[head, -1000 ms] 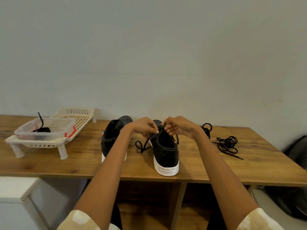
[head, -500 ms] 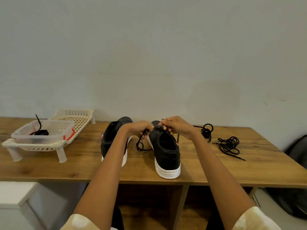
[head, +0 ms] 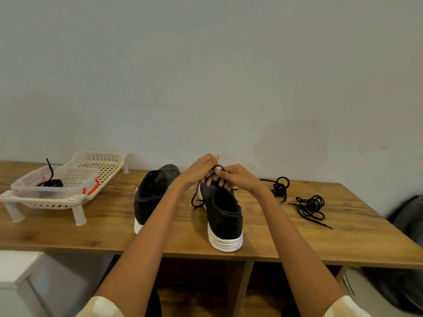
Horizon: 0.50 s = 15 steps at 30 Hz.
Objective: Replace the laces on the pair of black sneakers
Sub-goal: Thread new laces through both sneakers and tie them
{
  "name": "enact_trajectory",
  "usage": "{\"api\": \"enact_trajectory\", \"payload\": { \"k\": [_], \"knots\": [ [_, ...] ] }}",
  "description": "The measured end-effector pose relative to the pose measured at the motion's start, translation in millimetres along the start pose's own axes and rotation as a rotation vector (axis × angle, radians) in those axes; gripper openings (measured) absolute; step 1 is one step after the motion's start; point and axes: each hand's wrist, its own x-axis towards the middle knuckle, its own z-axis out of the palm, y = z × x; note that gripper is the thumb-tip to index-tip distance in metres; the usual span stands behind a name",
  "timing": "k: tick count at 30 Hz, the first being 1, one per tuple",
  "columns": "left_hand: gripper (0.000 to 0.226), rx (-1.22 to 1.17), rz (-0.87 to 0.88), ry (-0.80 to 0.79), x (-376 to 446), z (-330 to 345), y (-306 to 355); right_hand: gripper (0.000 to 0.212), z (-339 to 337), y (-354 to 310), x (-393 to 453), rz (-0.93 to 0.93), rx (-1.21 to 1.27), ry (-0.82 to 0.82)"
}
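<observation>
I see the right sneaker (head: 223, 211) standing heel toward me near the table's (head: 343, 239) front edge. Over its tongue my left hand (head: 199, 171) and right hand (head: 238, 178) both pinch its black lace (head: 196, 200), a loop arching between them. The left sneaker (head: 151, 195) stands just left of it, partly hidden by my left forearm. Two loose lace tangles (head: 310, 208) lie to its right; a white rack (head: 75, 197) with a clear tub (head: 57, 191) sits far left. Since half a second ago, my left hand has risen, lifting the loop.
</observation>
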Motion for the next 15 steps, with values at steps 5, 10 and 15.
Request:
{"api": "enact_trajectory", "payload": {
  "k": [5,10,15],
  "knots": [
    [0.029,0.577,-0.168,0.173,-4,-39,-5,0.033,-7,4,-5,0.035,0.208,-0.047],
    [0.014,0.902,-0.305,-0.031,-14,-50,-11,0.021,-14,6,-9,0.004,0.226,-0.068],
    [0.032,0.445,0.002,-0.194,-11,-29,2,0.021,-15,7,-11,-0.020,0.198,-0.050]
  ]
}}
